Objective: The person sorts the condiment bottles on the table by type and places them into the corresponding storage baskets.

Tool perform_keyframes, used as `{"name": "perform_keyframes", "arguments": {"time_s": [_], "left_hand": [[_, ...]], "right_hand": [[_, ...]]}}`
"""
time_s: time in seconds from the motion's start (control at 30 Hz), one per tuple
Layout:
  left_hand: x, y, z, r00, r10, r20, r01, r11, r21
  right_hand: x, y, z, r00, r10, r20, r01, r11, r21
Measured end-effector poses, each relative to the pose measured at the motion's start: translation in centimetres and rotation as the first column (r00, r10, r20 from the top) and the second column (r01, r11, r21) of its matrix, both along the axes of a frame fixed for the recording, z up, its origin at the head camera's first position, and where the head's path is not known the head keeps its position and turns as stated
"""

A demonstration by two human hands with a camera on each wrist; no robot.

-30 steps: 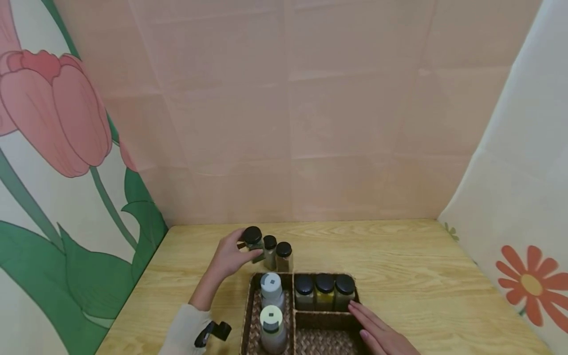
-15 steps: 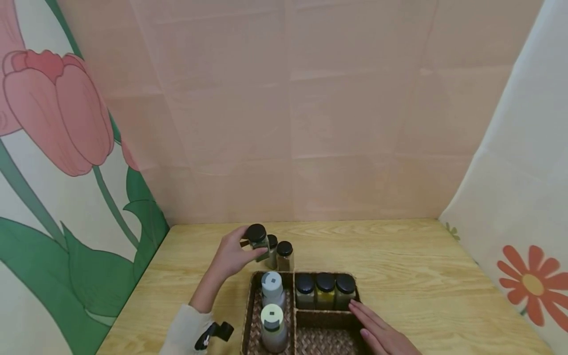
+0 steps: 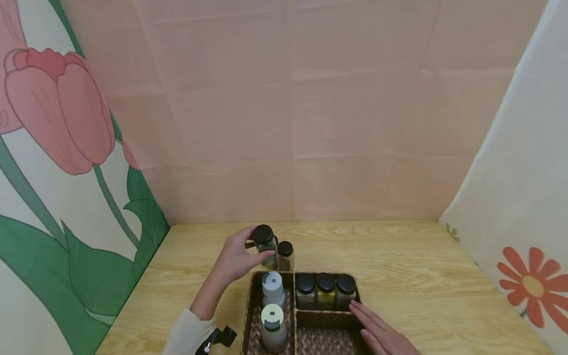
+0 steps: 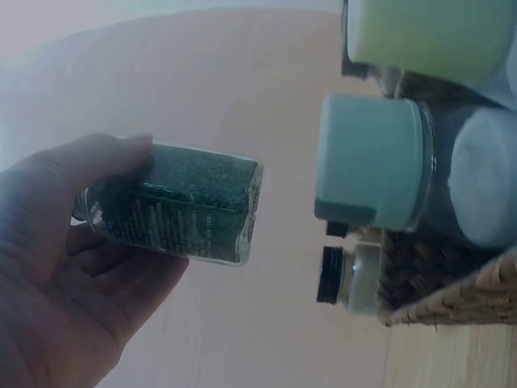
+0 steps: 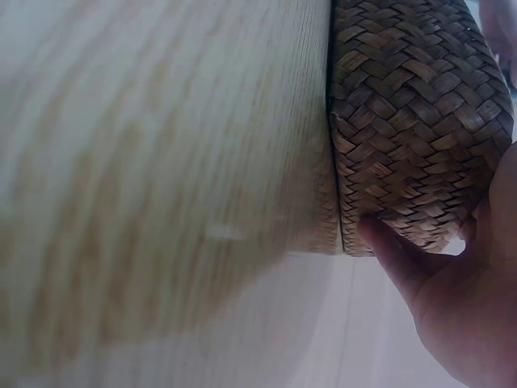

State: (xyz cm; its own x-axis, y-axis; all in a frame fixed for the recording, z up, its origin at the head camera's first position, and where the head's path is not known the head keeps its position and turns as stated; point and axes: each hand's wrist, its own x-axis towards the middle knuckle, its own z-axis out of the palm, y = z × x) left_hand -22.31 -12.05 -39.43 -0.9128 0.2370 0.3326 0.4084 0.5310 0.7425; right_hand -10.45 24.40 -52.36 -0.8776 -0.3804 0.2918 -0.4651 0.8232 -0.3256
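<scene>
My left hand grips a square clear spice jar with a black lid, held upright behind the basket. Green flakes and printed lettering show through the jar's side in the left wrist view, where thumb and fingers hold its lid end. My right hand holds the right wall of a woven divided basket. In the right wrist view one digit presses the basket's outer side while others reach over the rim. Three black-lidded jars stand side by side in the basket's back right compartment.
In the basket's left compartment stand two pale-capped bottles, a far one and a near one. A black-lidded jar stands behind the basket; another is mostly hidden by the held jar. Beyond the wooden table hangs a pink cloth.
My left hand has carried the spice jar a little to the right, so it now covers most of the small jar behind it. The right hand stays on the basket.
</scene>
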Motion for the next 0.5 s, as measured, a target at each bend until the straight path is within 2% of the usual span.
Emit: {"name": "perform_keyframes", "arguments": {"time_s": [0.33,0.5], "left_hand": [[1.6,1.1,0.9,1.000,-0.012,0.007,0.012,1.000,-0.025],[2.3,1.5,1.3,0.997,-0.062,-0.037,0.062,0.998,-0.006]], "right_hand": [[0.0,0.1,0.0,1.000,0.003,-0.002,-0.003,1.000,0.000],[0.0,0.0,-0.1,1.000,-0.009,-0.015,0.009,1.000,-0.005]]}}
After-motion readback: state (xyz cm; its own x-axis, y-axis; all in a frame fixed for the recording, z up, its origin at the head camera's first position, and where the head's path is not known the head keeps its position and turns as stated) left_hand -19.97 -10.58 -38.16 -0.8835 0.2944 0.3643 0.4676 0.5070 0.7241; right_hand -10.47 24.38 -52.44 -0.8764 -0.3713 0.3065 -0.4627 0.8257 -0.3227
